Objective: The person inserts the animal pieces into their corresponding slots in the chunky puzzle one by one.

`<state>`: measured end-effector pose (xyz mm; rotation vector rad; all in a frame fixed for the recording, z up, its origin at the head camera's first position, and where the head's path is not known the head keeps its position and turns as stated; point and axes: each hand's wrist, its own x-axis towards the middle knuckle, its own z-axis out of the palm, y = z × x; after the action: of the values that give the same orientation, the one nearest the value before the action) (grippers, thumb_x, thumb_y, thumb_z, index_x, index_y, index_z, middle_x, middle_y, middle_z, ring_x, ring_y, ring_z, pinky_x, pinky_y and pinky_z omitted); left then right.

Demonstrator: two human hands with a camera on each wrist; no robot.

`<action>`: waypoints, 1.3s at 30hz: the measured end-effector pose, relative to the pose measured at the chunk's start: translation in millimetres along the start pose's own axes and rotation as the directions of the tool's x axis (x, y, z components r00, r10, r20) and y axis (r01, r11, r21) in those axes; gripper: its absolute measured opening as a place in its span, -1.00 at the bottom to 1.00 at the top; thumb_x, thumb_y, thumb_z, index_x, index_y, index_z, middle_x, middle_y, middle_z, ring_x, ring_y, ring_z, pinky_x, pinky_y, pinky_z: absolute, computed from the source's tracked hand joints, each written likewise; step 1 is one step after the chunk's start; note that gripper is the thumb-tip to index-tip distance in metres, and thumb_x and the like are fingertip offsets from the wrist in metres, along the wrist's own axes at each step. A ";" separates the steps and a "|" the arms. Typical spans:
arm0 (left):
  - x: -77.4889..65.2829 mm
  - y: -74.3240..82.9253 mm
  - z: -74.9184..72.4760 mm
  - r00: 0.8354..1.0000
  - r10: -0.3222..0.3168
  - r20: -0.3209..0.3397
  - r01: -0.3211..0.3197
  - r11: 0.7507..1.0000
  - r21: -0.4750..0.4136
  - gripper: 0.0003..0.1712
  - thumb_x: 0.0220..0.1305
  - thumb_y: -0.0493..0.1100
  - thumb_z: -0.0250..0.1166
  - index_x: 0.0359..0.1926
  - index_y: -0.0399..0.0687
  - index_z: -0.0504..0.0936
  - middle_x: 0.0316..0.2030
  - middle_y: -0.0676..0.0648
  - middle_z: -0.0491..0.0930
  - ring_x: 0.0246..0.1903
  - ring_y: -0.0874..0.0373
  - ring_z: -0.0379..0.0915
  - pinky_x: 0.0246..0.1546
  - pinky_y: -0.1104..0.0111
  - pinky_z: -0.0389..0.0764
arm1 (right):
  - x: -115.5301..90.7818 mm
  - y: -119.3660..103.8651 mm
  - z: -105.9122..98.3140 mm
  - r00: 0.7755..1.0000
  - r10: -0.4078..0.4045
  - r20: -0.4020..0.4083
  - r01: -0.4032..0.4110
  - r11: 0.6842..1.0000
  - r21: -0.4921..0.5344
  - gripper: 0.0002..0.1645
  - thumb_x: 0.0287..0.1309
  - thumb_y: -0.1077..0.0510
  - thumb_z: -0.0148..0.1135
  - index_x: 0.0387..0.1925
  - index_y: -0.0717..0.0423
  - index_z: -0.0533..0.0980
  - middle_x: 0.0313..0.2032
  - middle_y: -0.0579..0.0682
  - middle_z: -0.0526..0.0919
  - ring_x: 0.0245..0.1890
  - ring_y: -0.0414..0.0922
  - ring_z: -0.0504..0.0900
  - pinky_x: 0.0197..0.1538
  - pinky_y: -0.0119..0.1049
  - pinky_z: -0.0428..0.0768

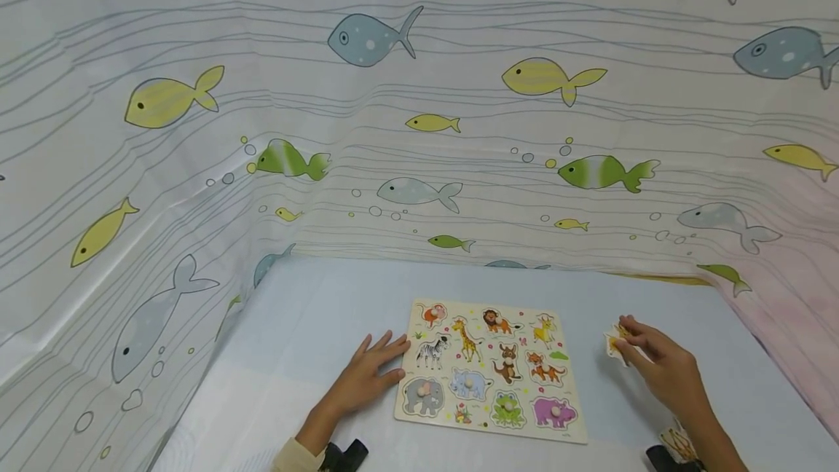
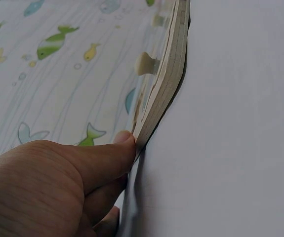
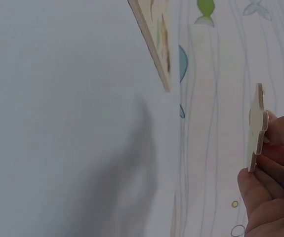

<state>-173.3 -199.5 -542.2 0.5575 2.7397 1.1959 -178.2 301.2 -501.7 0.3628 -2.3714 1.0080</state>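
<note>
A wooden animal puzzle board (image 1: 452, 414) lies on the table, with several knobbed pieces in it, such as a grey elephant (image 1: 422, 395), a green frog (image 1: 507, 408) and a purple hippo (image 1: 554, 412). My left hand (image 1: 363, 381) rests at the board's left edge, fingers extended and spread. In the left wrist view its thumb (image 2: 124, 138) touches the board's corner. Off the board's right side, my right hand (image 1: 662, 363) pinches a puzzle piece (image 1: 615, 344) with yellow on it. The right wrist view shows that piece (image 3: 257, 128) edge-on, held above the table.
Another pale piece with brown-yellow markings (image 1: 678, 443) lies by the right wrist, partly hidden. Dark wrist straps (image 1: 347, 455) show at the bottom. A fish-print curtain (image 1: 459, 188) stands behind the white table (image 1: 314, 304) and along its sides.
</note>
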 end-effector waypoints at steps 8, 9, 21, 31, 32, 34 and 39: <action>0.8 -2.3 1.5 1.000 0.001 -0.010 -0.001 1.000 0.017 -0.39 0.32 -0.01 0.32 0.37 0.04 0.47 0.42 0.05 0.37 0.53 -0.07 0.06 0.59 -0.07 -0.24 | 9.0 -4.6 19.1 0.999 0.006 0.037 -0.006 1.000 -0.018 -0.85 -0.01 0.42 0.46 -0.39 0.25 0.63 0.01 0.33 0.69 0.15 -0.78 0.33 0.04 -0.90 0.37; 0.7 -2.4 1.5 1.000 0.000 -0.010 0.000 1.000 0.018 -0.39 0.32 -0.01 0.32 0.37 0.04 0.47 0.42 0.05 0.36 0.53 -0.06 0.06 0.59 -0.07 -0.24 | 10.4 -5.0 21.6 0.999 0.005 0.043 -0.005 1.000 -0.012 -0.85 0.00 0.42 0.46 -0.39 0.24 0.63 0.01 0.33 0.69 0.15 -0.78 0.33 0.04 -0.89 0.37; -0.1 -1.2 0.2 1.000 0.000 -0.001 0.000 1.000 0.009 -0.38 0.33 -0.02 0.31 0.38 0.05 0.46 0.43 0.05 0.36 0.53 -0.06 0.05 0.59 -0.06 -0.26 | 32.2 -8.6 62.9 0.987 0.039 0.154 -0.040 0.999 0.005 -0.92 0.14 0.29 0.42 -0.36 0.16 0.62 0.06 0.24 0.70 0.24 -0.42 0.52 0.05 -0.88 0.37; 0.4 2.9 -0.6 1.000 -0.007 0.002 0.007 1.000 0.019 -0.39 0.33 -0.06 0.32 0.38 0.05 0.46 0.43 0.04 0.36 0.53 -0.06 0.05 0.59 -0.06 -0.26 | 38.7 -6.0 87.7 0.977 -0.008 0.212 0.007 1.000 0.005 -0.83 0.07 0.36 0.44 -0.43 0.16 0.56 0.03 0.24 0.71 0.16 0.26 0.61 0.06 -0.94 0.30; 0.5 3.1 -0.6 1.000 -0.008 0.001 0.008 1.000 0.021 -0.38 0.33 -0.06 0.33 0.38 0.05 0.46 0.42 0.04 0.36 0.53 -0.06 0.05 0.59 -0.06 -0.25 | 38.9 -5.1 88.8 0.976 -0.012 0.216 0.013 1.000 -0.001 -0.82 0.06 0.35 0.45 -0.43 0.16 0.56 0.03 0.23 0.71 0.15 0.25 0.61 0.07 -0.92 0.31; 0.5 3.3 -0.7 1.000 -0.008 0.000 0.008 1.000 0.019 -0.38 0.32 -0.07 0.33 0.38 0.05 0.46 0.42 0.03 0.37 0.53 -0.06 0.06 0.59 -0.07 -0.25 | 39.1 -4.2 90.5 0.975 -0.013 0.222 0.017 1.000 -0.015 -0.81 0.06 0.34 0.45 -0.44 0.14 0.55 0.02 0.22 0.72 0.15 0.23 0.62 0.09 -0.76 0.49; 0.0 1.8 -0.9 1.000 -0.005 0.001 0.005 1.000 0.014 -0.39 0.33 -0.06 0.32 0.38 0.04 0.46 0.43 0.03 0.36 0.53 -0.07 0.05 0.59 -0.07 -0.25 | 37.9 -2.6 93.2 0.973 -0.008 0.229 0.019 0.999 -0.044 -0.79 0.05 0.32 0.47 -0.46 0.12 0.53 0.00 0.22 0.73 0.12 0.22 0.65 0.05 -0.10 0.64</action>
<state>-173.0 -199.0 -540.3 0.5517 2.7493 1.1753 -242.5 230.2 -532.6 0.5011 -2.5888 0.9479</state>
